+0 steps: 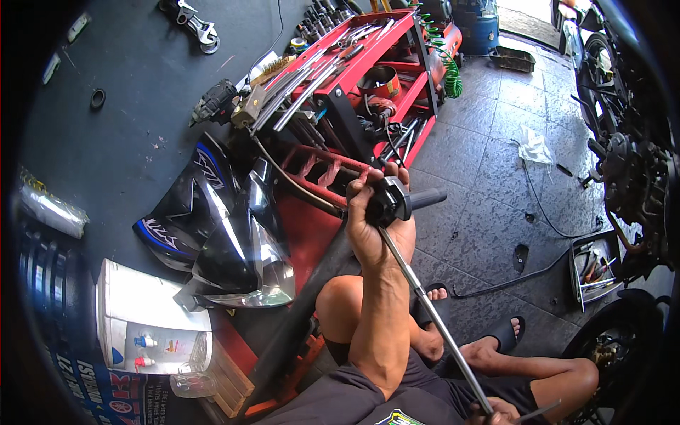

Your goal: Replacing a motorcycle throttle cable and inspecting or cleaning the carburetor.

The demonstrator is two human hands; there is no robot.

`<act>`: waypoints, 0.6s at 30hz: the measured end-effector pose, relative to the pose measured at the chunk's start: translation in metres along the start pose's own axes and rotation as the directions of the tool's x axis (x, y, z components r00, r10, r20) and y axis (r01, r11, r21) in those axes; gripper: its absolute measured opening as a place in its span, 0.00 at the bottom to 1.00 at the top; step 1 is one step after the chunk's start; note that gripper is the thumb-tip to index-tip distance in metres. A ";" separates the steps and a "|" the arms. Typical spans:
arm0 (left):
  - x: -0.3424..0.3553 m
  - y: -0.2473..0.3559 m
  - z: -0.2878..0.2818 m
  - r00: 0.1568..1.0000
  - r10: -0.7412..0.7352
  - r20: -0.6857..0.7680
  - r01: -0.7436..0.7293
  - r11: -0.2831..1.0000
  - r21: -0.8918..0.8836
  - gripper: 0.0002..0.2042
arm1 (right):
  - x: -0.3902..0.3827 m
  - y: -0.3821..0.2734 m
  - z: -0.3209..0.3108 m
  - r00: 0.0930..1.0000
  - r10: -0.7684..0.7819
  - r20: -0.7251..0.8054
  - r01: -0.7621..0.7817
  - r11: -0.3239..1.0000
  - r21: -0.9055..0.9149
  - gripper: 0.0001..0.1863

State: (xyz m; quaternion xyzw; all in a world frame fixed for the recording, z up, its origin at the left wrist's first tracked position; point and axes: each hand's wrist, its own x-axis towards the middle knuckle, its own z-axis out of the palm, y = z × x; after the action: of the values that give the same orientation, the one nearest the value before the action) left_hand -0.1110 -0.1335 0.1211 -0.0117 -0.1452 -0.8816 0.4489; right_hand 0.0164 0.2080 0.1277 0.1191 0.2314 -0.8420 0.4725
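My left hand [379, 227] is raised in the middle, its fingers wrapped round a black mechanical part [398, 200] with a short, thick, dark stem pointing right. A long silver T-handle wrench [443, 322] slants from this part down to the lower edge. Its upper tip meets the underside of the part; how it seats there is hidden. Down at the bottom edge my right hand [499, 413] grips the wrench's lower end, where a thin crossbar sticks out to the right. The right hand is partly cut off by the picture's rim.
Ahead stands a red tool cart [354, 64] loaded with wrenches. Black fairing panels [234, 241] lie to the left, near a white water dispenser [156, 319]. At right is a motorcycle [623, 170], with a tray of tools [595, 265] on the tiled floor [489, 234].
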 end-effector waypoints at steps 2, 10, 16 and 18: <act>0.005 0.003 0.002 1.000 -0.012 -0.006 0.011 0.999 -0.047 0.03 | 0.014 0.004 0.005 0.999 -0.029 0.026 0.030 0.997 -0.072 0.19; 0.009 0.006 0.004 0.999 0.033 -0.002 -0.033 0.998 -0.048 0.04 | 0.068 0.012 0.025 0.980 -0.169 0.109 0.198 0.898 -0.393 0.17; 0.009 0.000 0.000 0.996 0.078 -0.034 -0.078 0.997 -0.028 0.03 | 0.095 0.011 0.034 0.962 -0.233 0.142 0.272 0.769 -0.579 0.16; 0.010 -0.001 -0.002 0.997 0.076 -0.029 -0.077 0.996 -0.049 0.03 | 0.100 0.011 0.035 0.956 -0.248 0.156 0.290 0.719 -0.632 0.16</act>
State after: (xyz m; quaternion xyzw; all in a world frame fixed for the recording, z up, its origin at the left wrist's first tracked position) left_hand -0.1176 -0.1418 0.1204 -0.0163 -0.1165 -0.8671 0.4840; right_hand -0.0262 0.1117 0.1136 -0.1118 0.5084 -0.7725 0.3637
